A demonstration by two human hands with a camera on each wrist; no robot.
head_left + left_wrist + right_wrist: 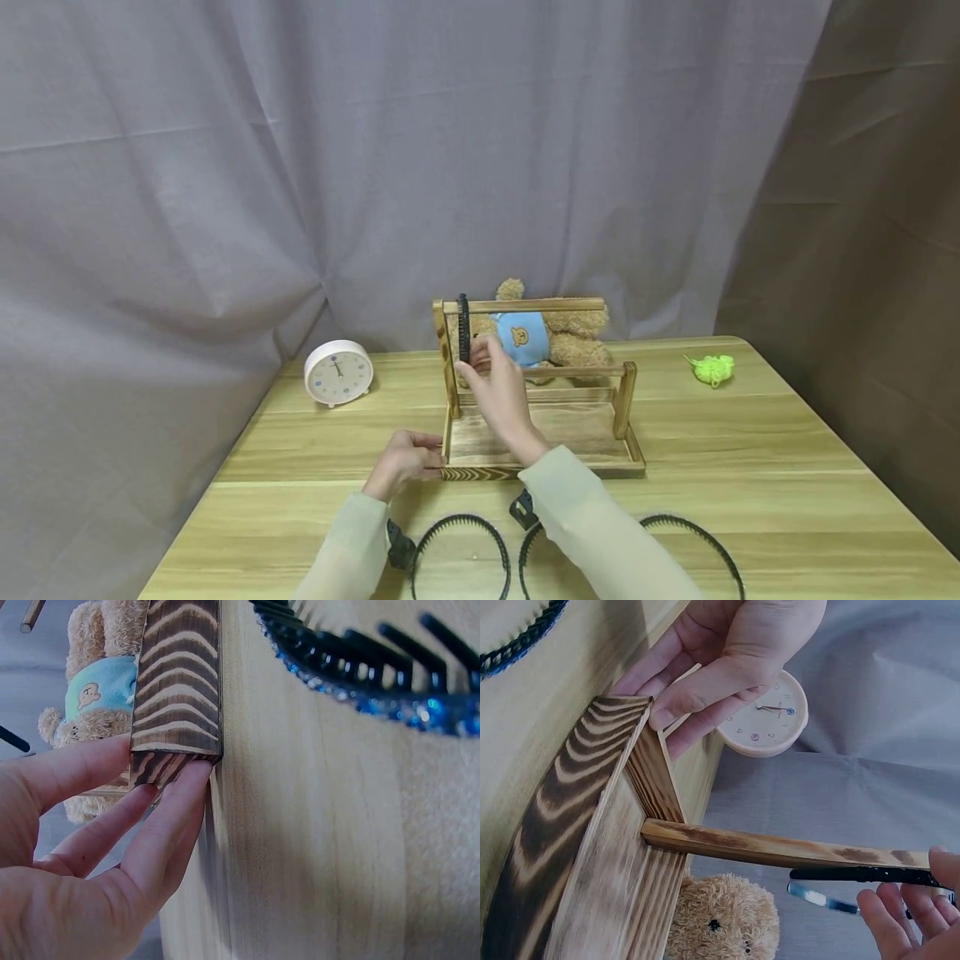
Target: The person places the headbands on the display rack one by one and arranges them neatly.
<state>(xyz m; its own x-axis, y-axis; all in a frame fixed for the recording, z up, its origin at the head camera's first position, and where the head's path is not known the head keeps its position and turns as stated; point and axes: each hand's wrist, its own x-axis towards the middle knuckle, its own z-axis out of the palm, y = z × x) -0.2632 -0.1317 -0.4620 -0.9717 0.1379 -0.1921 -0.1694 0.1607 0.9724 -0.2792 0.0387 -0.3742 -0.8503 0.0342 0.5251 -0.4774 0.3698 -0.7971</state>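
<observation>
A wooden rack [543, 473] with a tray base and two bars stands mid-table. My left hand [407, 460] grips the tray's front left corner; in the left wrist view its fingers [161, 840] press the striped wood's end. My right hand [498, 392] pinches the lower part of a black toothed headband [463, 329], which stands upright at the left end of the upper bar [525, 306], its top just above that bar. In the right wrist view the headband [817, 895] shows a shiny blue-white side beside the wooden post [780, 849].
More dark toothed headbands [461, 518] lie at the table's near edge, one blue and glittery [375, 701] in the left wrist view. A white clock [339, 373] stands left, a teddy bear [577, 337] lies behind the rack, and a neon-green bundle [712, 369] lies right.
</observation>
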